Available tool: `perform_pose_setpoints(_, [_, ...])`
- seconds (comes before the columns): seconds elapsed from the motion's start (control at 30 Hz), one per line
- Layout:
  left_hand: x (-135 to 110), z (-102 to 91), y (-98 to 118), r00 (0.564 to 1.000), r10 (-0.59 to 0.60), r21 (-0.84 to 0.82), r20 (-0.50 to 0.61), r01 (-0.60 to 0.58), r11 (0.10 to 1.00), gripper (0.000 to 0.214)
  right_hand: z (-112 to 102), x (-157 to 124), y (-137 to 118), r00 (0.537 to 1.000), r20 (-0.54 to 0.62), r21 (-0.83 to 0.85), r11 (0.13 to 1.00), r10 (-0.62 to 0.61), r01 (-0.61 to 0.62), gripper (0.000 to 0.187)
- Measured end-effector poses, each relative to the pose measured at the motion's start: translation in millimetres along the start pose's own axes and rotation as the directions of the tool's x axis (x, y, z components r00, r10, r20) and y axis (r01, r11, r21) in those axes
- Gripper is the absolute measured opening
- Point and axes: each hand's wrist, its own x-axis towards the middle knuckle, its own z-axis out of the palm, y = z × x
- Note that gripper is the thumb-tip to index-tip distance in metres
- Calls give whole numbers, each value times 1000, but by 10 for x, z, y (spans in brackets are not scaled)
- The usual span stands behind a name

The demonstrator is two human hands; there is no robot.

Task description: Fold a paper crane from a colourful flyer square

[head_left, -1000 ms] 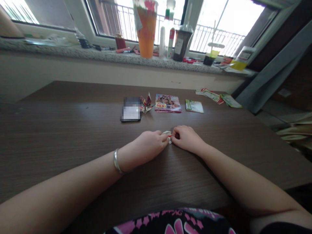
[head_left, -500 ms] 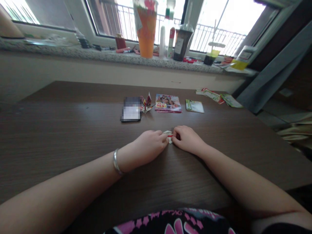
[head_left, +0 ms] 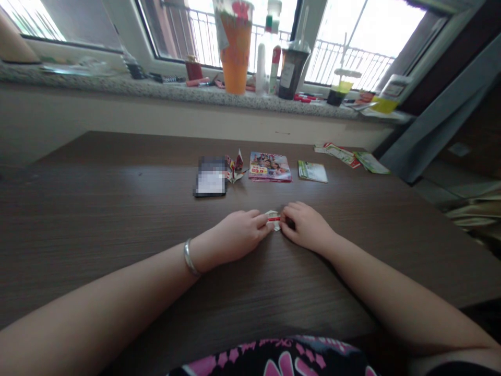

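Note:
A small folded piece of paper, whitish with a red stripe, lies on the brown table between my hands. The fingers of my left hand, which has a silver bangle at the wrist, press on its left side and partly cover it. At the right edge of the paper, my right hand curls with thumb and forefinger pinched together on it. Beyond them sit a folded paper crane and a stack of printed leaflets.
Left of the crane lies a blurred-out dark device. Green-and-white cards rest to the right, with paper strips at the table's far right corner. Cups, including an orange drink, and bottles crowd the granite windowsill.
My right hand has shifted slightly to the right, and a little more of the paper shows between my fingers. My left hand stays almost in place.

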Motion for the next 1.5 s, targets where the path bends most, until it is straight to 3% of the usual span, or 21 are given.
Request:
perform_pose_setpoints(0.2, [23, 11, -68, 999, 37, -57, -9, -37, 998, 17, -2, -11, 53, 997, -3, 91, 993, -80, 80, 15])
perform_pose_setpoints(0.37, [-2, 4, -141, 999, -2, -115, -37, -2, 993, 24, 13, -27, 109, 994, -4, 119, 987, -109, 109, 17])
perform_pose_setpoints(0.57, [-5, 58, -164, 996, 7, -124, -84, -17, 992, 36, 51, -8, 90, 989, -21, -29, 989, -146, 145, 21])
perform_pose_setpoints(0.73, [13, 57, -156, 999, 4, -73, -49, -7, 997, 24, 84, 27, -5, 992, -8, -167, 978, -127, 124, 22])
perform_pose_setpoints(1.13, [15, 20, -142, 999, 8, -27, -35, -9, 1000, 29, 47, 26, 43, 985, 1, -284, 945, -172, 166, 28])
perform_pose_setpoints(1.3, [37, 27, -115, 993, -77, -27, -87, 75, 997, 22, 57, 28, 28, 976, -13, -336, 920, -216, 200, 27])
perform_pose_setpoints(1.5, [69, 63, -63, 973, -196, -32, -119, 194, 981, 22, 148, 74, -101, 986, -69, -202, 970, -155, 138, 17])
